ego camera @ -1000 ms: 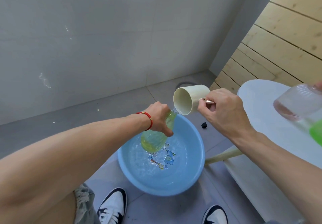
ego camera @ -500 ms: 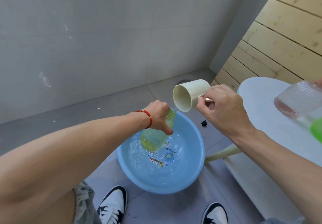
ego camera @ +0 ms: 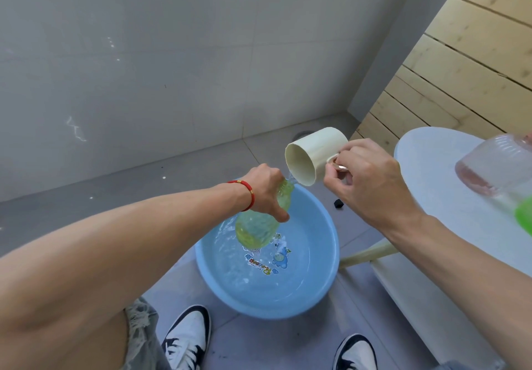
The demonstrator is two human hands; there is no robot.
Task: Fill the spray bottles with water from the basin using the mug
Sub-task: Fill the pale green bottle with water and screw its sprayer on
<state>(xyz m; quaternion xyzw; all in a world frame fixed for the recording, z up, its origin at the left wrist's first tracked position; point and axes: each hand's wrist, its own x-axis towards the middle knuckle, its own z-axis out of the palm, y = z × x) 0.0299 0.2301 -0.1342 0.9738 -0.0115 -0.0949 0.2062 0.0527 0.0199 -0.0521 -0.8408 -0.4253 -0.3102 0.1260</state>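
head cam | single wide-angle view | looks forward and down, close over basin point(ego camera: 322, 283) on floor point(ego camera: 178, 194) | counter point(ego camera: 426, 168) at right

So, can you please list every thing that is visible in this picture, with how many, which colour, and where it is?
mug: 1, cream, tipped over the bottle mouth, held by its handle
green bottle: 1, yellow-green clear, tilted above the basin
basin: 1, light blue, on the floor, holds water
pink bottle: 1, clear with pink tint, on the table at right
table: 1, white, right side
small black object: 1, on the floor behind the basin
bracelet: 1, red, left wrist
shoes: 2, white and black, bottom edge
left hand: grips the green bottle
right hand: holds the mug
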